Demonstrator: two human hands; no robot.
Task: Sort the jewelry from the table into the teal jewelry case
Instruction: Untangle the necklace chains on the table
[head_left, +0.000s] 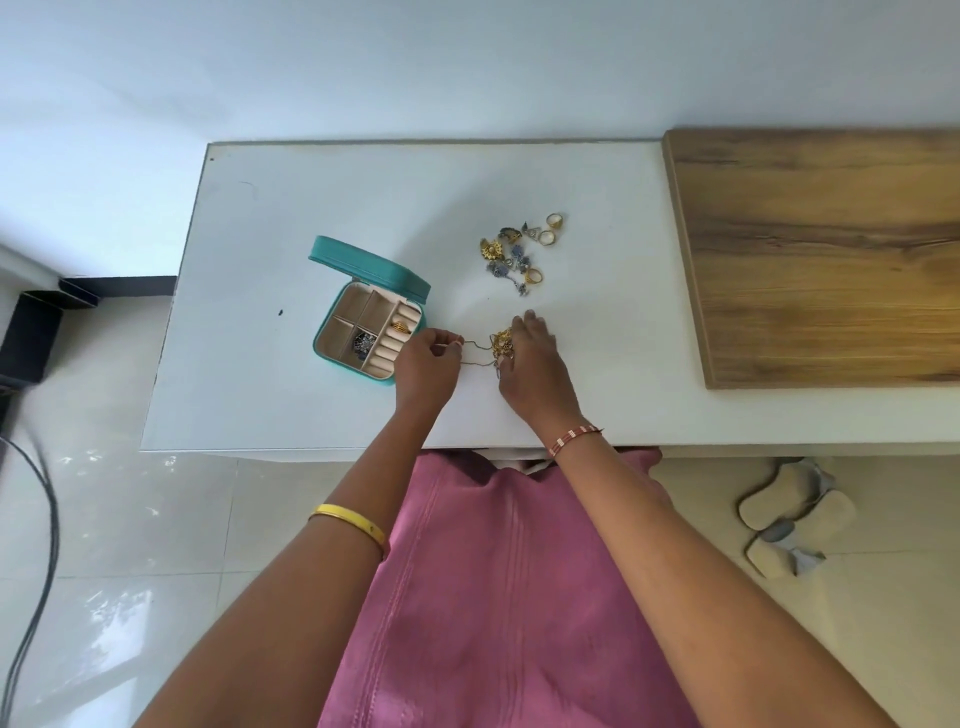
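The teal jewelry case lies open on the white table, its lid tilted back. Its beige compartments hold a dark piece and a gold ring in the ring rolls. A thin gold necklace chain stretches between my hands. My left hand pinches the chain's end just right of the case. My right hand holds the gold pendant cluster at the chain's other end, fingers partly covering it. A loose pile of jewelry with gold rings, earrings and blue-grey pieces lies farther back on the table.
A wooden board covers the table's right part. The table's front edge runs just below my wrists. Slippers lie on the tiled floor at the right. Dark cables hang at the left.
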